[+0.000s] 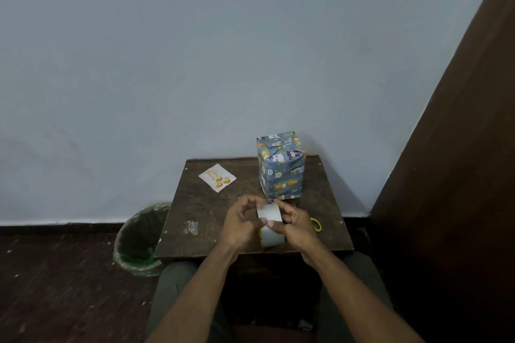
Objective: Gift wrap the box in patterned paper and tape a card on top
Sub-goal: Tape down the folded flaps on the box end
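- Your left hand (242, 224) is curled round the roll of clear tape (271, 237). It holds the roll just over the near part of the small dark table (195, 203).
- Your right hand (295, 221) pinches the loose strip of tape (269, 213) with its thumb and fingers. The strip stands up from the roll, between your two hands.
- The two hands are very close together, with only the strip and the roll between them.
- The box (281, 166) stands upright at the back of the table, on the right side, near the wall (195, 50). It is already covered in blue-grey paper with little animals on it. The paper is folded over on top.
- The box is just behind your hands and does not touch them.
- The card (217, 177) lies flat on the table at the back left, well apart from the box. It is white with gold balloons and gold writing.
- A small crumpled bit of clear plastic (192, 227) lies on the table to the left of your left hand.
- Something with a yellow loop (316, 224) peeks out from behind your right hand. You cannot tell what it is.
- A bin with a green bag (139, 239) stands on the dark floor, just beside the table on the left.
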